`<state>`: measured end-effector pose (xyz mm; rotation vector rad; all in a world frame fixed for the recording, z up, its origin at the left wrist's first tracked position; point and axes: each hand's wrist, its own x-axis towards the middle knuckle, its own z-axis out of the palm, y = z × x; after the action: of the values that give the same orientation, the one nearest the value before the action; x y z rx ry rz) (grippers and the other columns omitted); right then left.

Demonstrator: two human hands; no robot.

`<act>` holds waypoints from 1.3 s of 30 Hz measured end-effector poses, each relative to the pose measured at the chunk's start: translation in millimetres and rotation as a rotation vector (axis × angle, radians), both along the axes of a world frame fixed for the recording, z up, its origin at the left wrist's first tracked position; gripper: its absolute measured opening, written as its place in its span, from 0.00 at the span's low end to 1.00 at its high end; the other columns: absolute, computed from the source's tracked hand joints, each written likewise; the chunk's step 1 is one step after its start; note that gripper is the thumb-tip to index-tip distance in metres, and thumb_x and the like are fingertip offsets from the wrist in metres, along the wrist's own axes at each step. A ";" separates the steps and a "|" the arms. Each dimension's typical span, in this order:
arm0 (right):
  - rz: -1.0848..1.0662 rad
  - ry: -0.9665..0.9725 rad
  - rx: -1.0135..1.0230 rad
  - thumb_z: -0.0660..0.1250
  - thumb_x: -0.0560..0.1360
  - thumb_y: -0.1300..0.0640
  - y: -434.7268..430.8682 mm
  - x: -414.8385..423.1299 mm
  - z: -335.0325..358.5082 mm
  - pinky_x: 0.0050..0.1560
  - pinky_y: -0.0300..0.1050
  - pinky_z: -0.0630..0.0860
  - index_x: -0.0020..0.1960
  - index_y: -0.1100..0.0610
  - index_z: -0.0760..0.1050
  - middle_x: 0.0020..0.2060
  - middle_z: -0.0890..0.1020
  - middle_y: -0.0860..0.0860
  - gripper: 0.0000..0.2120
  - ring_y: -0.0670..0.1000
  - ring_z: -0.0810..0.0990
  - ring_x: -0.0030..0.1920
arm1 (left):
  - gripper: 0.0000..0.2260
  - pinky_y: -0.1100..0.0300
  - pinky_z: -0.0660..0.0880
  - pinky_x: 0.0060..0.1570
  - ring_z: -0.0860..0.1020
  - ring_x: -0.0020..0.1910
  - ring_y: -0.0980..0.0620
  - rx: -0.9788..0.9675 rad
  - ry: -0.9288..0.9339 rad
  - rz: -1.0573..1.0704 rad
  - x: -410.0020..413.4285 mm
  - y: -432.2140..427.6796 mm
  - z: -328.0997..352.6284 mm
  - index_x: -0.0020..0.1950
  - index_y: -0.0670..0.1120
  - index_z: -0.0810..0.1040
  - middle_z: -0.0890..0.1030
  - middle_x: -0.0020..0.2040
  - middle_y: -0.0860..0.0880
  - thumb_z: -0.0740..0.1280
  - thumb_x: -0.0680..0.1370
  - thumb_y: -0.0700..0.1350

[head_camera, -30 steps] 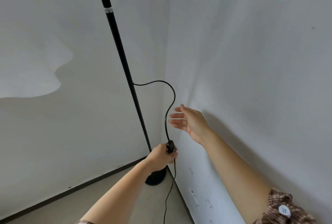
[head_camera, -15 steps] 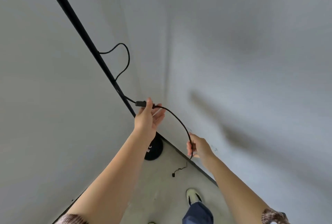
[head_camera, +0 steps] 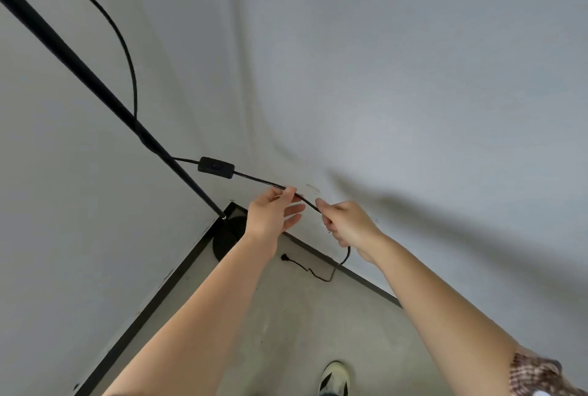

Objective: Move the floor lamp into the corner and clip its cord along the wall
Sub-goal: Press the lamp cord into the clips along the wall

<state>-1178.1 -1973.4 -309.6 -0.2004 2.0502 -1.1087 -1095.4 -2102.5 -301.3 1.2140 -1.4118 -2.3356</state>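
The black floor lamp pole (head_camera: 79, 68) rises from its round base (head_camera: 227, 238), which stands in the corner of two white walls. A black cord (head_camera: 127, 55) loops off the pole, passes an inline switch (head_camera: 216, 167) and runs down to my hands. My left hand (head_camera: 273, 216) pinches the cord between thumb and forefinger just below the switch. My right hand (head_camera: 348, 225) grips the same cord a little further along, close to the right wall. The cord's loose end with its plug (head_camera: 284, 257) lies on the floor below.
A dark baseboard (head_camera: 152, 303) runs along both walls at floor level. The floor (head_camera: 286, 332) is bare grey concrete. My shoe (head_camera: 334, 378) shows at the bottom edge. A faint pale mark (head_camera: 313, 187) sits on the right wall near my hands.
The view has tilted further down. My left hand slid off the switch down the cord, and my right hand came up close to it; the switch now hangs free.
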 end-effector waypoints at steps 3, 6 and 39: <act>0.019 0.000 -0.024 0.60 0.77 0.43 7.4 -12.7 -43.2 0.21 0.36 0.58 0.30 0.55 0.70 0.19 0.62 0.44 0.21 0.48 0.58 0.20 | 0.06 0.64 0.81 0.37 0.83 0.36 0.55 -0.088 0.019 0.083 -17.8 -2.7 -47.1 0.48 0.41 0.78 0.82 0.41 0.46 0.65 0.78 0.43; 0.025 -0.015 -0.064 0.62 0.77 0.45 22.6 -24.4 -86.9 0.23 0.36 0.57 0.31 0.56 0.72 0.20 0.64 0.46 0.20 0.48 0.60 0.21 | 0.05 0.62 0.82 0.39 0.82 0.36 0.52 -0.084 0.031 0.207 -36.4 -12.5 -87.6 0.44 0.42 0.76 0.81 0.40 0.46 0.65 0.78 0.42; -0.149 0.764 -0.204 0.70 0.73 0.57 31.3 -42.9 -142.0 0.22 0.32 0.69 0.47 0.53 0.83 0.31 0.80 0.49 0.05 0.41 0.72 0.20 | 0.05 0.66 0.81 0.34 0.81 0.27 0.56 -0.041 0.396 0.139 -93.4 -24.7 -211.0 0.40 0.39 0.76 0.79 0.35 0.43 0.66 0.76 0.35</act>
<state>-1221.1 -1942.1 -451.6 -0.6680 2.6369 -1.4912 -1188.8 -2127.2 -512.3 0.7537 -1.1929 -2.2748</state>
